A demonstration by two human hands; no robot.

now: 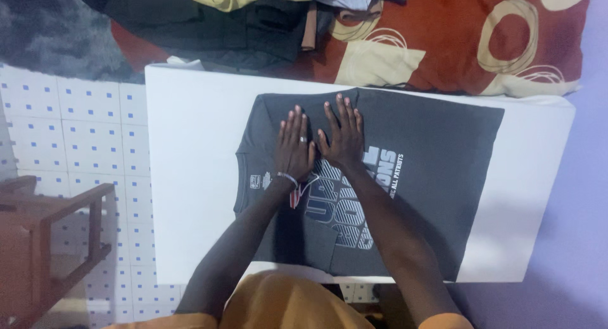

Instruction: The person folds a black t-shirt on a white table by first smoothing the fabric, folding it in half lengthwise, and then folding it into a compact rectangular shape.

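At the far left a wooden chair point(44, 240) stood on a white tiled floor point(82, 132) dotted with small blue squares, and above it, in the top left corner, lay a grey rug point(50, 31). Next came a white table point(196, 177), its top filling the middle of the view. On it a dark grey shirt point(437, 164) lay flat, spread from near the table's left part almost to its right end, with pale printed lettering across its middle. The left hand point(293, 145) rested palm down on the shirt near its left end, fingers straight, released and close together, gripping nothing; a ring showed on one finger and a thin band sat at the wrist. Just beside it, almost touching, the right hand point(342, 136) lay the same way on the cloth, fingers spread a little and flat, holding nothing. Both forearms ran down across the shirt toward the lower edge, where an orange garment point(285, 303) on the person showed. Beyond the table's far edge a heap of dark clothes point(221, 25) lay at the top, with a yellowish piece among them. To the right of the heap stretched a red cover point(456, 44) with cream ring patterns. At the far right was a plain lilac surface point(582, 196).
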